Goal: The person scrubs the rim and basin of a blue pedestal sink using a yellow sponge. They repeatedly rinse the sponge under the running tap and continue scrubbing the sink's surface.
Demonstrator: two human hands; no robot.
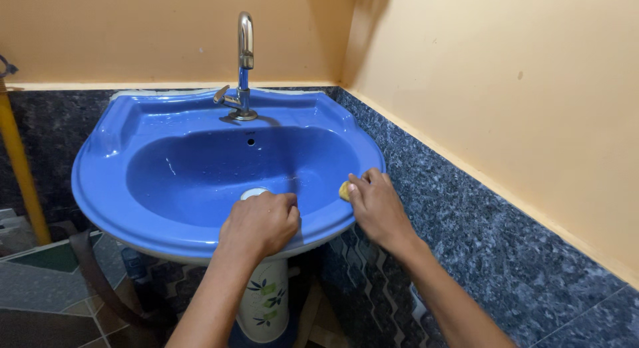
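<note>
A glossy blue wash basin (133,188) is mounted in a wall corner. My right hand (377,205) presses a small yellow sponge (344,190) against the basin's front right rim; only a bit of the sponge shows past my fingers. My left hand (261,223) rests as a loose fist on the front rim, fingers curled over the inner edge near the white drain (253,192). What, if anything, lies under the left fingers is hidden. A chrome tap (244,62) with a side lever stands at the back of the basin.
The basin sits on a white pedestal (264,301) with a leaf pattern. Dark speckled tiles (479,228) cover the lower walls, with peach paint above. A yellow pipe (20,162) runs down the left wall. A dark hose (100,281) curves over patterned floor tiles.
</note>
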